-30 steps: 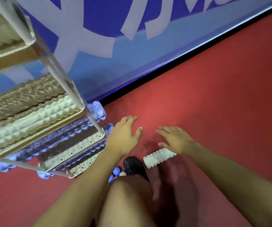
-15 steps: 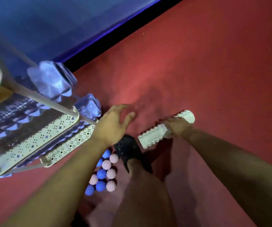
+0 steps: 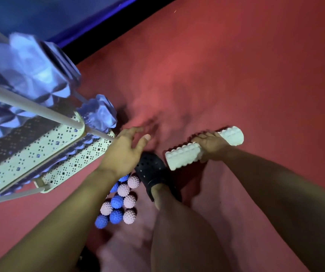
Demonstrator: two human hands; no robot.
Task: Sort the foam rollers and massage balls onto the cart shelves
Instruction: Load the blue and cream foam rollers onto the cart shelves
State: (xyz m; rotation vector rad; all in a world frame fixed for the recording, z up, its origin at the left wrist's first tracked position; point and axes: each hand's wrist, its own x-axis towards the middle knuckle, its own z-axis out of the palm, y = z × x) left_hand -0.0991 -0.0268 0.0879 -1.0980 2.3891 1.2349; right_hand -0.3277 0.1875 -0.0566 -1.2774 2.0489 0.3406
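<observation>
Red floor (image 3: 236, 65) fills most of the view, and a dark blue wall runs along the edge at 11 o'clock.

Fingers of the right hand (image 3: 211, 145) curl over the middle of a white foam roller (image 3: 185, 157). The roller is bumpy all over and lies low, at or just above the floor, at about 3 o'clock from the black shoe (image 3: 151, 171). It looks light and a bit squishy, so one hand should be enough. The bumps should stop it from slipping. Holding it in the middle looks best, so neither end tips down. The right arm comes in from 4 o'clock, stretched long and low.

Fingers of the left hand (image 3: 127, 152) are spread and loose, and they hold nothing. This hand hangs between the cart and the shoe. Its arm comes in from 7 o'clock.

At 6 o'clock from the left hand sit the massage balls (image 3: 118, 205), blue ones and pale pink ones, bunched together and touching, right beside the shoe. They are spiky and small and will likely roll, so they need a cupped hand.

At 9 o'clock is the white cart (image 3: 46, 154). Its shelves have little holes. Purple foam rollers (image 3: 34, 73) lie on it, and their ends stick out past the edge.
</observation>
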